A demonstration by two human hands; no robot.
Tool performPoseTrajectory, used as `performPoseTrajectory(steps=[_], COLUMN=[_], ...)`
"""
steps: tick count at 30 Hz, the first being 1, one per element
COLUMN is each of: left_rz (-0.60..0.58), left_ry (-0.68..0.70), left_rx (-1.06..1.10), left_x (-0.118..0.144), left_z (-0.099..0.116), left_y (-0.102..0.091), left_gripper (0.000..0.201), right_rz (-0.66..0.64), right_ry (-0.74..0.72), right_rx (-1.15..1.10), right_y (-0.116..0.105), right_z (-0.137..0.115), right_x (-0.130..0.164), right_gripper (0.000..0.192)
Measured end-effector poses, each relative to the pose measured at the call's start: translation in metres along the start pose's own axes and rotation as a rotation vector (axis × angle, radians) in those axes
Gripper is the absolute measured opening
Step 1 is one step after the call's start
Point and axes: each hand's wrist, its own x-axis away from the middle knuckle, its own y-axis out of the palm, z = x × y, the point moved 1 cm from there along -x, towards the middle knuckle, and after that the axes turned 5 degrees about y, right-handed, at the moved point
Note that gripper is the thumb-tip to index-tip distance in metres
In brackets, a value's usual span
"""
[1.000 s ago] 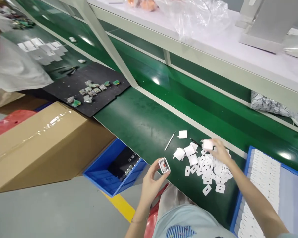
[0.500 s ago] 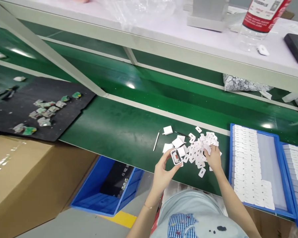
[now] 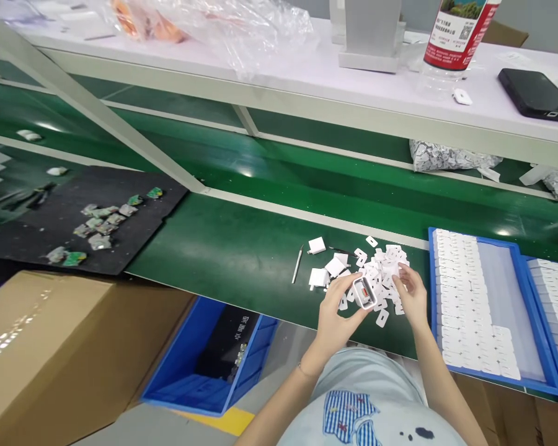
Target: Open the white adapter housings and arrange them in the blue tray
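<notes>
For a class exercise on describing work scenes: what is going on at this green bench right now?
A person sits at a green bench. The left hand holds up a small white shell with its open end showing a red part inside. The right hand rests on a pile of small white plates, fingers among them. Blue trays of white parts sit to the right.

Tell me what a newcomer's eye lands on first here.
First, the left hand holding a small white housing above a heap of white plastic pieces on the green belt, the right hand beside it. Next, blue trays of white parts at right and the cardboard box lower left.
</notes>
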Motion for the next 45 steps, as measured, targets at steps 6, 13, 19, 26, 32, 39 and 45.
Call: performPoseTrajectory(steps=[6,13,19,26,32,39,45], left_rz=[0.084,0.127,0.123,0.103,0.072,0.049,0.079], left_ry=[0.271,0.489,0.634,0.736,0.777,0.789,0.842], left_rx=[-0.255,-0.288,-0.304,-0.182,-0.184,-0.248,-0.336], left_x=[-0.003,-0.006,-0.016,-0.025,-0.025,-0.021,-0.012], left_z=[-0.003,-0.003,-0.003,-0.006,-0.001,0.010,0.028], left_y=[0.005,-0.003,-0.012,-0.015,-0.019,-0.018,0.003], left_gripper=[0.051,0.049,0.037,0.032,0.037,0.032,0.026], right_rz=[-0.073,0.085,0.009,-0.104,0.273,0.281,0.314], right_ry=[-0.314,-0.517,-0.140,0.055,-0.340,-0.588,-0.632], right_rx=[-0.091,0.024,-0.131,-0.453,0.020,0.322,0.409], right_y=[-0.014,-0.003,0.008,0.015,0.003,-0.015,-0.040], right_z=[-0.091,-0.113,-0.115,-0.120,-0.131,-0.133,-0.133], right_x=[0.053,0.065,0.075,0.088,0.100,0.105,0.108], right_gripper=[0.032,0.049,0.033,0.038,0.050,0.066,0.069])
